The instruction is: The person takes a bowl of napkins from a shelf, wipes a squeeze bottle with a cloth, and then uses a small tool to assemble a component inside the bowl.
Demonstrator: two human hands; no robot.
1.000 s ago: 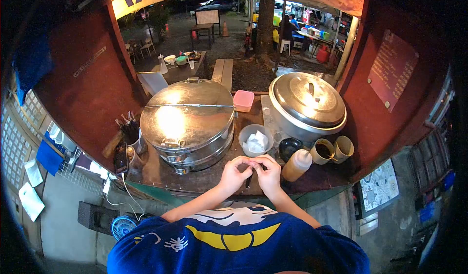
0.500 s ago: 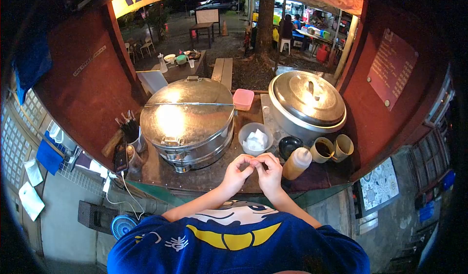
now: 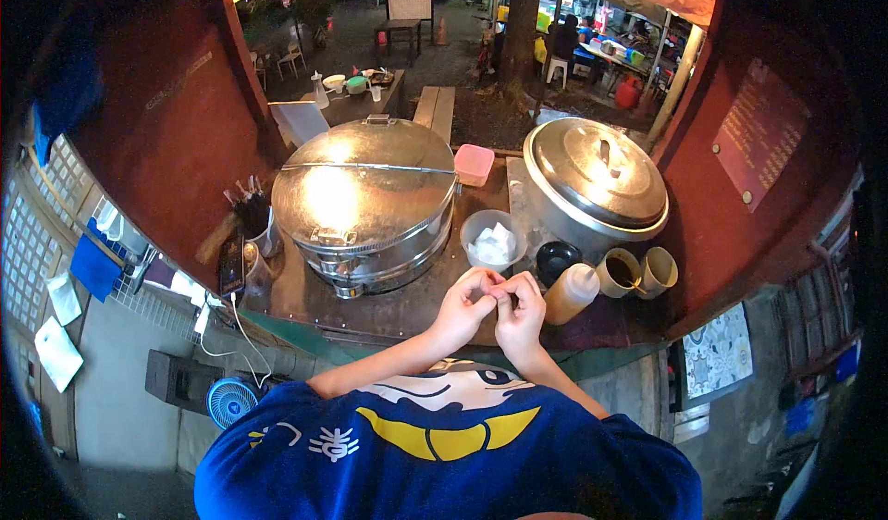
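My left hand [image 3: 465, 309] and my right hand [image 3: 521, 313] meet at the fingertips, over the near edge of the counter. Both are closed in a pinch; whatever lies between the fingers is too small or hidden to make out. Just beyond them stands a translucent bowl [image 3: 470, 227] with crumpled white pieces [image 3: 492, 244] inside, perhaps tissue or plastic. To the right of my right hand is a squeeze bottle [image 3: 572, 295] of tan sauce, upright. Behind it sits a small black bowl [image 3: 557, 259].
A large round metal steamer [image 3: 375, 207] stands left, and a lidded pot [image 3: 597, 173] right. Two cups [image 3: 618, 273], one with dark liquid, sit by the pot. A pink container [image 3: 474, 165] lies behind. Left are a phone [image 3: 231, 268] on a cable and a utensil holder [image 3: 264, 233].
The view has tilted down and shifted slightly, so the counter items appear higher and to the right. My hands stay together at the fingertips, with small finger movement.
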